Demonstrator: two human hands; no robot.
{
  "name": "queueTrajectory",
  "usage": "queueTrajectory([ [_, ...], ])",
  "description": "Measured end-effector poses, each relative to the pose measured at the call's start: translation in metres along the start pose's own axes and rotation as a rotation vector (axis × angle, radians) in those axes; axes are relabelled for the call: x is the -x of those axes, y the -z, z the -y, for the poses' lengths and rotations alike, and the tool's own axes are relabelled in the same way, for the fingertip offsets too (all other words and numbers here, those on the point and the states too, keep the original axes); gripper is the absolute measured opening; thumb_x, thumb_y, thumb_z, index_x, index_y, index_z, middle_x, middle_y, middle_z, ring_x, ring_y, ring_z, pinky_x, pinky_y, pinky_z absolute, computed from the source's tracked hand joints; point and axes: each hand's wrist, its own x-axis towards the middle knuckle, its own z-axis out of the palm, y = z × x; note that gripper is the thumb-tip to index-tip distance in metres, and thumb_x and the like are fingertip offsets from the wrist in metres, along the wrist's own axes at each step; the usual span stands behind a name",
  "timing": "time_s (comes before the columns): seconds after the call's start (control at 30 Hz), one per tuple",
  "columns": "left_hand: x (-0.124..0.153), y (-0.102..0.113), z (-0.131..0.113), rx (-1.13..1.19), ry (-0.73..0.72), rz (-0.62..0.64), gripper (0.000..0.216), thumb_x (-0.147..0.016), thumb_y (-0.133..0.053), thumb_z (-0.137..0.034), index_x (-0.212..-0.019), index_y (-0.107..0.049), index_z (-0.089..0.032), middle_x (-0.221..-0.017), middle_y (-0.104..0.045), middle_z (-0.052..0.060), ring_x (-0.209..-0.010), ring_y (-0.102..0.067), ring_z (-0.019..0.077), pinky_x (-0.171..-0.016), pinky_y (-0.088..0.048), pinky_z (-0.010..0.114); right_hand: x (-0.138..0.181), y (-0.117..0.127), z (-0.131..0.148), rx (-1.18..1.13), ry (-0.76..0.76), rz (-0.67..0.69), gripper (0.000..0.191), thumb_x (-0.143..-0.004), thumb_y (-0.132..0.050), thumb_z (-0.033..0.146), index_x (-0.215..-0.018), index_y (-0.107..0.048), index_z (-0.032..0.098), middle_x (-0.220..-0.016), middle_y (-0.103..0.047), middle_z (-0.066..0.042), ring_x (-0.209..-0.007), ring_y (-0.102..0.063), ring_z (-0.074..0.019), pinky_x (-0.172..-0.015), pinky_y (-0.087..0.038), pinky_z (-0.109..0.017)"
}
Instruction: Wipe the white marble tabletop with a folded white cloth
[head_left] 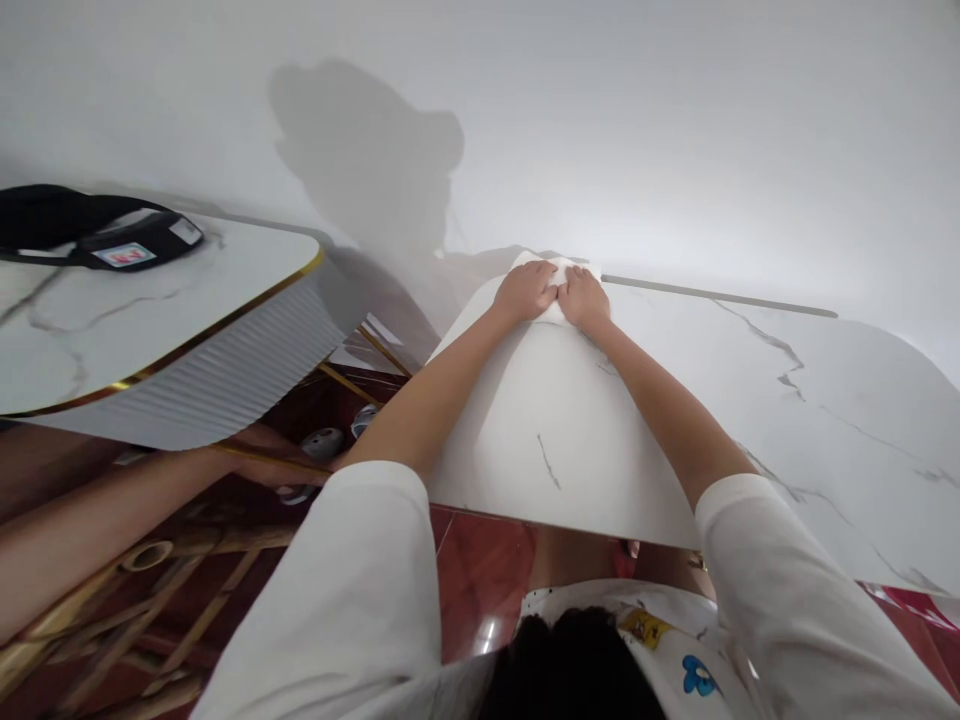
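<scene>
A folded white cloth (556, 313) lies near the far edge of a white marble-patterned table (712, 440), close to the wall. My left hand (527, 290) presses on the cloth's left side, its fingers bent over it. On the right side of the same cloth is my right hand (585, 297), fingers together and curled on it. The two thumbs nearly meet in the middle. Both arms reach straight forward across the tabletop. The cloth's underside is hidden.
At left stands a second marble-patterned table (225, 290) with gold trim and a ribbed side. On it rests a black strapped item (139, 240). Another person's arm (150, 490) reaches in beneath it, above a wooden bamboo-like frame (180, 600). The wall (675, 130) rises behind both tables.
</scene>
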Motion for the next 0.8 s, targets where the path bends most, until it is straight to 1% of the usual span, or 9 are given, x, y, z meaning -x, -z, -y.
queueTrajectory([
  [0.1, 0.007, -0.001, -0.009, 0.005, -0.035, -0.008, 0.042, -0.086, -0.04, -0.025, -0.124, -0.055, -0.012, -0.127, -0.061, 0.016, -0.123, -0.053, 0.029, -0.104, -0.04, 0.043, 0.014, 0.004, -0.001, 0.022, -0.019, 0.0, 0.048, -0.097, -0.03, 0.018, -0.14, -0.045, 0.002, -0.148, -0.045, -0.017, -0.141, -0.036, -0.027, -0.117, -0.028, -0.041],
  [0.2, 0.017, -0.001, -0.016, 0.008, -0.065, -0.007, 0.042, -0.086, -0.04, -0.026, -0.124, -0.054, -0.014, -0.127, -0.061, 0.015, -0.123, -0.052, 0.0283, -0.104, -0.04, 0.042, 0.031, 0.008, 0.0, 0.046, -0.029, -0.01, 0.048, -0.096, -0.031, 0.018, -0.139, -0.045, 0.001, -0.148, -0.046, -0.017, -0.14, -0.037, -0.0277, -0.116, -0.028, -0.042],
  [0.37, 0.042, 0.007, -0.027, 0.009, -0.121, -0.002, 0.042, -0.086, -0.039, -0.025, -0.124, -0.054, -0.014, -0.126, -0.061, 0.014, -0.122, -0.053, 0.0276, -0.104, -0.04, 0.042, 0.06, 0.016, 0.012, 0.058, -0.007, -0.037, 0.045, -0.094, -0.032, 0.016, -0.133, -0.049, 0.001, -0.142, -0.051, -0.019, -0.135, -0.042, -0.0285, -0.113, -0.031, -0.042],
  [0.53, 0.074, 0.022, -0.037, -0.009, -0.121, 0.014, 0.044, -0.086, -0.037, -0.024, -0.125, -0.053, -0.014, -0.126, -0.061, 0.014, -0.121, -0.053, 0.0275, -0.104, -0.041, 0.043, 0.09, 0.024, 0.032, 0.068, 0.014, -0.026, 0.04, -0.094, -0.033, 0.016, -0.126, -0.053, 0.002, -0.136, -0.055, -0.019, -0.129, -0.046, -0.0293, -0.11, -0.035, -0.042],
  [0.73, 0.121, 0.039, -0.045, -0.061, -0.094, 0.023, 0.049, -0.089, -0.033, -0.027, -0.132, -0.049, -0.01, -0.137, -0.054, 0.017, -0.131, -0.046, 0.0277, -0.111, -0.036, 0.043, 0.126, 0.028, 0.059, 0.066, 0.037, -0.014, 0.042, -0.095, -0.035, 0.018, -0.13, -0.05, 0.002, -0.138, -0.054, -0.019, -0.132, -0.044, -0.0288, -0.111, -0.035, -0.041],
  [0.8, 0.138, 0.044, -0.048, -0.074, -0.061, 0.037, 0.05, -0.09, -0.034, -0.029, -0.134, -0.048, -0.011, -0.14, -0.053, 0.016, -0.133, -0.044, 0.0276, -0.113, -0.034, 0.044, 0.138, 0.027, 0.068, 0.057, 0.048, -0.015, 0.043, -0.094, -0.036, 0.018, -0.132, -0.049, 0.002, -0.14, -0.053, -0.019, -0.134, -0.043, -0.0292, -0.111, -0.034, -0.041],
])
